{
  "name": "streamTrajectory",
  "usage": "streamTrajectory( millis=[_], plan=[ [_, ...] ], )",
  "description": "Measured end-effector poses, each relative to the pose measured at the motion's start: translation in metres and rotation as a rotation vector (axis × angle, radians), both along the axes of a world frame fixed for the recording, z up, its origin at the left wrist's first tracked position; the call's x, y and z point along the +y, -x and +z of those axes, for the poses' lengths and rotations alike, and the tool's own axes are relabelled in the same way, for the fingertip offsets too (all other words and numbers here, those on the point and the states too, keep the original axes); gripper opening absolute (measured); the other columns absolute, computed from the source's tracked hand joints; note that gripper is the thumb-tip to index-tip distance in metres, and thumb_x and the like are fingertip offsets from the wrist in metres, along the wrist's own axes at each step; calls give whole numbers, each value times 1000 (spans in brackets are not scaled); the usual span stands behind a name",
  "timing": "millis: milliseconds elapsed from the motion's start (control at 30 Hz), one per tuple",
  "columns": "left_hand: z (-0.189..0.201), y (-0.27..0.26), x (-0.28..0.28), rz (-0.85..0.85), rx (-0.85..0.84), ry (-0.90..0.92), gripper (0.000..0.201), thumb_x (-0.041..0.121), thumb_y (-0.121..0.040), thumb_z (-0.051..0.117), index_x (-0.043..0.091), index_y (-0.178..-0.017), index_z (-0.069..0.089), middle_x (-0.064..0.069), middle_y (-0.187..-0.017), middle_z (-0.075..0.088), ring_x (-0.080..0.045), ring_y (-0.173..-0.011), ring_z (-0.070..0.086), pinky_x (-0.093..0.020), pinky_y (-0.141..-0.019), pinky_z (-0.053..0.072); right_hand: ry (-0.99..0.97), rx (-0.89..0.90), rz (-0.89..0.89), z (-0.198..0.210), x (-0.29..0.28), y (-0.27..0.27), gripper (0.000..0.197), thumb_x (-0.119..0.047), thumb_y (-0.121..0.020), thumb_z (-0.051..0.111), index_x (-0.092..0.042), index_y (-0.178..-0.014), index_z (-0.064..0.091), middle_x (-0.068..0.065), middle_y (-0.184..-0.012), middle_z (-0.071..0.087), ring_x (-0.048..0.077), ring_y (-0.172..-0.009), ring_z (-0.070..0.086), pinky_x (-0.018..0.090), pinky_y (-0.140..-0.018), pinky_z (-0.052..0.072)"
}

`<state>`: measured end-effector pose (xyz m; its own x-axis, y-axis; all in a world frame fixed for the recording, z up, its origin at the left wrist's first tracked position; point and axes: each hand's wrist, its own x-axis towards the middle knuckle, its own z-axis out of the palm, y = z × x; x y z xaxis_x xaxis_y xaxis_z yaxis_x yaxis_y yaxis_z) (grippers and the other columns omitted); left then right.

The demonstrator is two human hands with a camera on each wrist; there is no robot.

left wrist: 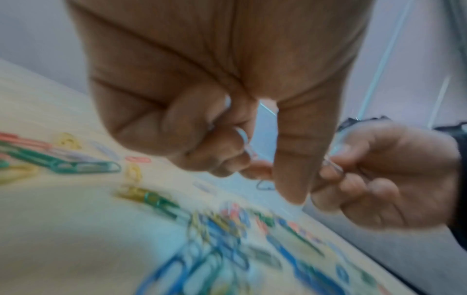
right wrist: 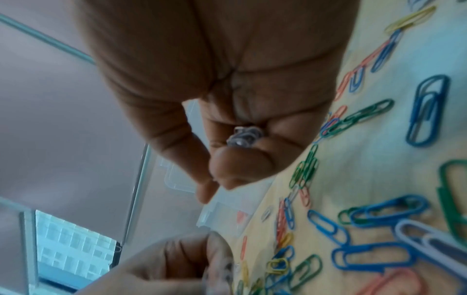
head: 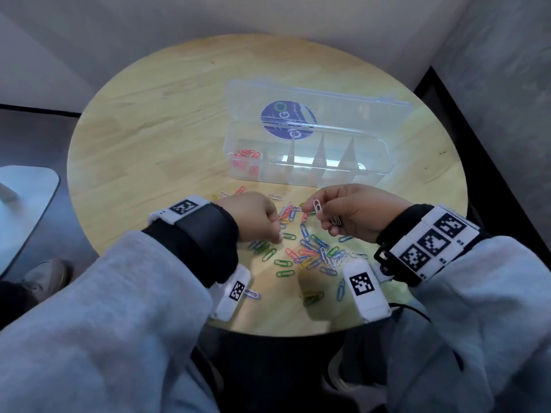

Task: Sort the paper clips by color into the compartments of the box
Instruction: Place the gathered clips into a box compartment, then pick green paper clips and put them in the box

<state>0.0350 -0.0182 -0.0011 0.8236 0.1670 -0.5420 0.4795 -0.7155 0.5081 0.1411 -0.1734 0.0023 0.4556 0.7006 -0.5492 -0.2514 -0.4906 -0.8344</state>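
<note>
A clear compartment box [head: 371, 169] stands open at the back of the round wooden table [head: 155, 120]; red clips [head: 246, 155] lie in its leftmost compartment. A loose pile of mixed-colour paper clips [head: 310, 253] is spread between my hands. My right hand [head: 314, 207] pinches one white clip [head: 317, 204] above the pile and keeps a bundle of white clips [right wrist: 243, 135] under its curled fingers. My left hand [head: 275, 234] hovers low over the pile's left side, its fingers curled round white clips [left wrist: 246, 142]. The box's other compartments look empty.
The box lid [head: 298, 99], with a round purple sticker, lies open behind it. Stray clips [head: 311, 296] lie close to the table's near edge. A pale seat [head: 26, 198] and a shoe [head: 44, 277] are on the floor to the left. Walls stand behind and to the right.
</note>
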Motion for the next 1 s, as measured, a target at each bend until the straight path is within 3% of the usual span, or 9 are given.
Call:
streamTrajectory(
  millis=[67, 233, 467, 600, 733, 833, 867, 933, 1000],
  plan=[
    [7, -3, 10, 137, -88, 118, 22, 21, -78, 70, 21, -64, 54, 3, -62, 51, -12, -57, 44, -22, -54, 35, -23, 53, -56, 3, 4, 1, 28, 10, -88, 41, -4, -72, 60, 11, -70, 53, 8, -44, 51, 15, -41, 43],
    [18, -14, 29, 576, -311, 547, 26, 2, -84, 59, 14, -65, 48, -4, -62, 45, -7, -42, 42, -14, -39, 30, -112, 197, -204, 17, 21, -2, 27, 3, -91, 36, -4, -72, 54, 9, -68, 54, 11, -49, 59, 17, -49, 53],
    [19, -36, 35, 789, -450, 710, 21, 3, -86, 60, 13, -70, 50, -3, -68, 50, -11, -54, 48, -9, -39, 40, -224, 286, -421, 34, 60, -19, 21, 8, -87, 30, 4, -89, 51, 18, -85, 50, 27, -71, 55, 24, -56, 57],
    [20, -50, 29, 891, -559, 916, 17, -1, -89, 54, 12, -79, 52, -4, -73, 51, -12, -63, 51, -14, -56, 50, -240, 263, -461, 36, 78, -29, 22, 5, -87, 30, 2, -102, 47, 19, -92, 47, 26, -72, 54, 23, -55, 56],
    [20, -60, 28, 973, -650, 1036, 20, -3, -93, 44, 15, -97, 53, -2, -80, 47, -12, -69, 45, -18, -62, 40, -262, 244, -491, 36, 89, -34, 15, 4, -84, 31, -6, -86, 42, 9, -75, 37, 22, -60, 42, 26, -56, 46],
    [20, -61, 28, 969, -649, 1121, 27, -1, -94, 39, 14, -112, 51, -3, -82, 46, -11, -73, 45, -20, -71, 40, -250, 242, -481, 34, 89, -33, 16, 3, -87, 32, -3, -84, 46, 13, -83, 45, 22, -70, 49, 26, -66, 47],
    [20, -60, 27, 950, -632, 1144, 28, 0, -94, 38, 13, -116, 52, -4, -87, 48, -12, -79, 47, -21, -78, 42, -243, 230, -470, 32, 88, -33, 17, 3, -88, 33, 0, -92, 50, 18, -94, 51, 25, -80, 55, 28, -73, 49],
    [20, -58, 26, 917, -595, 1175, 31, 5, -96, 36, 10, -123, 51, -12, -112, 51, -19, -108, 51, -25, -94, 40, -236, 186, -451, 31, 84, -32, 28, 2, -90, 36, 4, -112, 52, 24, -118, 53, 30, -105, 57, 31, -88, 49],
    [23, -55, 26, 897, -580, 1172, 30, 10, -98, 36, 13, -123, 51, -18, -141, 41, -24, -137, 36, -30, -107, 33, -233, 134, -415, 32, 78, -29, 26, 0, -91, 38, 0, -112, 55, 18, -115, 55, 24, -102, 57, 29, -88, 48]
  ],
)
